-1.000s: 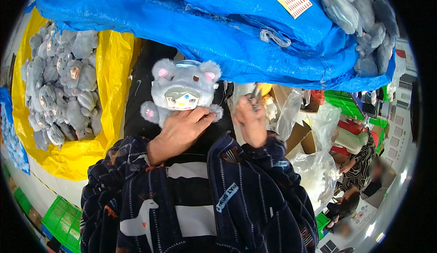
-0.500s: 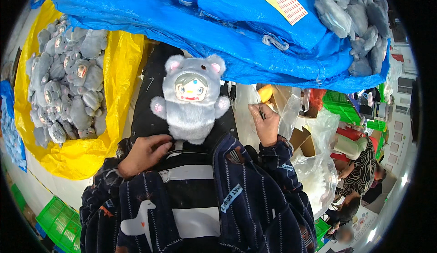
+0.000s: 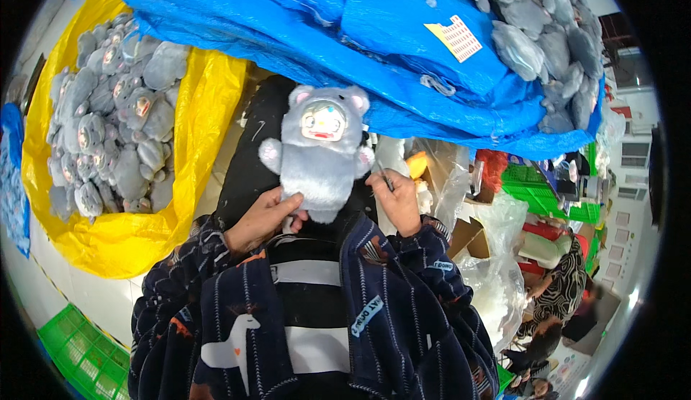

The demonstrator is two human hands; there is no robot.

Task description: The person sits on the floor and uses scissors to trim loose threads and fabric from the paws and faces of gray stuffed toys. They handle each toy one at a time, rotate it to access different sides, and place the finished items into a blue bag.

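Note:
A grey plush bear toy [image 3: 315, 177] lies face up on my black-clad lap, with pink inner ears and pink paw pads. Its plastic doll face [image 3: 324, 121] has large eyes and a red mouth. My left hand [image 3: 265, 216] grips the toy's lower left edge, thumb on top at one foot. To the right of the toy, close to its paw, my right hand [image 3: 397, 200] is closed around a thin dark tool [image 3: 389, 181]; its kind is too small to make out.
A yellow sack [image 3: 209, 112] full of similar grey plush toys [image 3: 108, 123] stands at left. Blue sheeting [image 3: 324, 55] spans the far side, with grey plush pieces [image 3: 533, 47] at its right. A green crate [image 3: 83, 346] sits lower left. Another person [image 3: 554, 292] works at right.
My left hand has moved up and right onto the toy's lower edge. The right hand has come down and left, nearer the toy. The whole view has shifted slightly.

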